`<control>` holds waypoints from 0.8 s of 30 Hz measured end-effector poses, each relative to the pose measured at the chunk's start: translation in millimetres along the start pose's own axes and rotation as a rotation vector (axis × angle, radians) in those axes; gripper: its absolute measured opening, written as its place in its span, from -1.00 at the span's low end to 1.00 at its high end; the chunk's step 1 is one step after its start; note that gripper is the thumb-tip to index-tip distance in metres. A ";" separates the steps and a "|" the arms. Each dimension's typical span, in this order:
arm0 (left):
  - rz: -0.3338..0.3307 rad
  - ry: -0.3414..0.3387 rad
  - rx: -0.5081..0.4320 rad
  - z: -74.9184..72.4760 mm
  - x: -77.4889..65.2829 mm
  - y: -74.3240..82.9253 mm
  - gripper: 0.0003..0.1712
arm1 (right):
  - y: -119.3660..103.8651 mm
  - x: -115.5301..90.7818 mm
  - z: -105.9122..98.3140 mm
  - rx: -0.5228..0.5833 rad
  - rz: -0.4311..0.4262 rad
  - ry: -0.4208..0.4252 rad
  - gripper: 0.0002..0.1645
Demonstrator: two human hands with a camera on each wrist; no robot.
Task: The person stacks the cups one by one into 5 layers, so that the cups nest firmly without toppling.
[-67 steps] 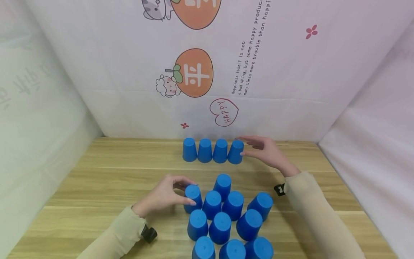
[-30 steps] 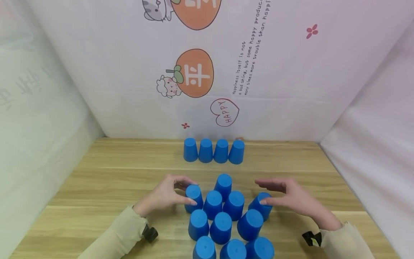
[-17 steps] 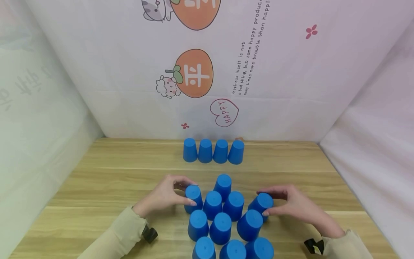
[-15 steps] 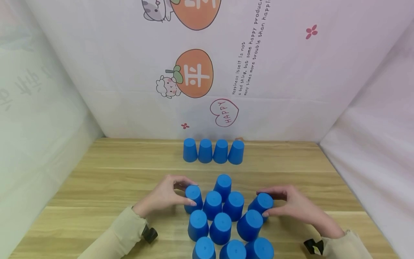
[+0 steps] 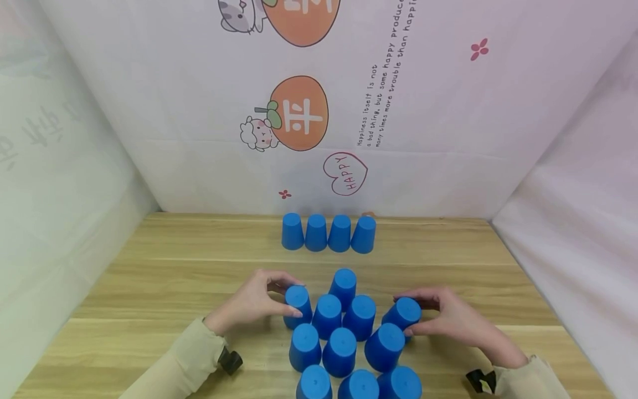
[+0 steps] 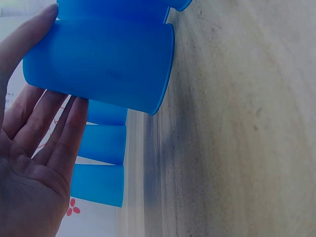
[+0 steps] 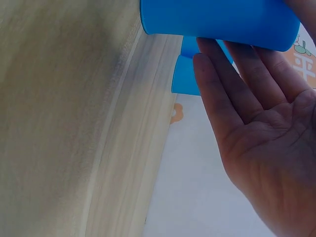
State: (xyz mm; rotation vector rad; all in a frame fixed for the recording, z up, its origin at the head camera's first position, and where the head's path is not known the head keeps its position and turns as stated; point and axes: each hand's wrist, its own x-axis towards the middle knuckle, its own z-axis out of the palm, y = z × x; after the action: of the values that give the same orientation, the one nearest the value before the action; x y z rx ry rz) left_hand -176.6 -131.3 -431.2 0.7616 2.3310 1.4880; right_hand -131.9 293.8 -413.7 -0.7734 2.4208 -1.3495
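In the head view my left hand pinches an upside-down blue cup at the left of the front group, thumb on the near side and fingers behind. The left wrist view shows that cup between thumb and fingers, its rim close to the wooden surface. On the other side, my right hand holds another upturned blue cup, thumb low on its near side, fingers at the far side. That cup fills the top of the right wrist view, with the right fingers against its underside there.
Between the hands, several more upturned blue cups stand close together, running off the near edge of view. A row of blue cups stands at the back of the wooden table. A printed white cloth rises behind.
My right hand has left the rightmost cup of the back row, come nearer, and taken hold of the right-hand cup of the front group. The left hand keeps its grip in place.
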 end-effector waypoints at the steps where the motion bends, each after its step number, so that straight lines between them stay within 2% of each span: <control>1: 0.001 0.000 -0.001 0.0 -0.1 0.1 -0.48 | -0.2 -0.2 0.0 -0.003 0.005 0.004 -0.37; 8: -0.005 0.004 -0.008 0.4 -0.3 0.8 -0.48 | -0.8 -1.1 -1.8 -0.053 0.075 0.077 -0.38; 11: -0.009 0.005 -0.008 0.8 -0.2 0.8 -0.48 | 1.3 0.9 -4.3 -0.049 0.078 0.101 -0.38; 17: -0.010 0.005 -0.007 1.0 0.0 -1.0 -0.48 | 5.9 10.5 -11.7 -0.071 0.062 0.170 -0.35; 24: -0.007 0.005 -0.007 1.4 0.8 -2.2 -0.48 | 15.0 25.7 -20.6 -0.110 0.111 0.243 -0.35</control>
State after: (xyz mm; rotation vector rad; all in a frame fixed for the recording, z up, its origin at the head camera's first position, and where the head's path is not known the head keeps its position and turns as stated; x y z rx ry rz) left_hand -177.2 -130.5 -433.7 0.7482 2.3289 1.4957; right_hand -167.5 300.1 -414.7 -0.5155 2.6999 -1.3459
